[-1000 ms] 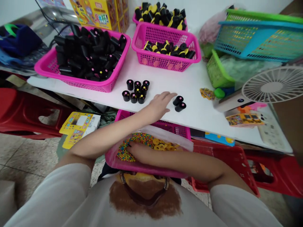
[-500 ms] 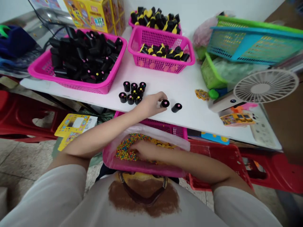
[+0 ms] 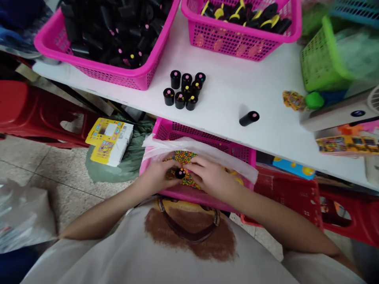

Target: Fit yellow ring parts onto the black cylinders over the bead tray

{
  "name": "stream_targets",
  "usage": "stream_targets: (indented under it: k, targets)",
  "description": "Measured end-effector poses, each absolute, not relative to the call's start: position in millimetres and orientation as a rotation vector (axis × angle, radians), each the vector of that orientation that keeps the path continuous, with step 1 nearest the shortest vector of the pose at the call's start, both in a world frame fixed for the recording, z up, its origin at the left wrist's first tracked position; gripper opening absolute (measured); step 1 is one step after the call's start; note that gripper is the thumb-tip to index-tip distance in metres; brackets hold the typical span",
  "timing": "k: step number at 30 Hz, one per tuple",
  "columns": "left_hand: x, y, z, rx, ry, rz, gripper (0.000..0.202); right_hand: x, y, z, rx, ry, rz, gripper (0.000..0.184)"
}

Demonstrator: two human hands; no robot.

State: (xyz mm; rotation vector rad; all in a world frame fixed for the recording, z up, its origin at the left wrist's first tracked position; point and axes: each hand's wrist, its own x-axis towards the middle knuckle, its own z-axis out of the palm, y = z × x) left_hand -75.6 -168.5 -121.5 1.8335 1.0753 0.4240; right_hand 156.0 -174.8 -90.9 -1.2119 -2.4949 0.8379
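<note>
- Black tube (image 3: pixel 180 172) stood roughly upright between the hands, its pink-dotted end facing up, directly over the coloured beads (image 3: pixel 184 157). Its lower end was hidden from view.
- Left hand (image 3: pixel 155 176) and right hand (image 3: pixel 211 176) closed in on the tube from either side. The fingers (image 3: pixel 195 167) were drawn together and appeared to pinch it, although the exact contact was partly hidden.
- Risk: a weak pinch could have let the tube slip into the beads, scattering them and burying its dark body.
- Risk: the pink plastic basket (image 3: pixel 177 128) sat directly against the person's front, so a tilt or sudden shift could have sent beads over its rim. The white plastic liner (image 3: pixel 189 146) covered only part of the contents.
- Risk: the lone capped tube (image 3: pixel 249 118) lay on its side on the worktop (image 3: pixel 225 86), where a nudge could have rolled it toward the front edge.
- Risk: the upright tube cluster (image 3: pixel 184 90) stood tightly grouped, so one knock could have toppled several.
</note>
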Motion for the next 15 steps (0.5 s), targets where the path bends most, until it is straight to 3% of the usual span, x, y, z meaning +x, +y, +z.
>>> stream_targets:
  k: [8,15]
  targets:
    - [-69.4,-167.0,-126.6,1.872,1.105,0.516,0.028,147.9,-175.8,-76.1,-1.146,-2.733,0.477,0.036]
    - [-91.9,-163.3,-89.1,1.867,1.138,0.711,0.026,153.5,-172.5,-65.4,-1.364,-2.844,0.708,0.038]
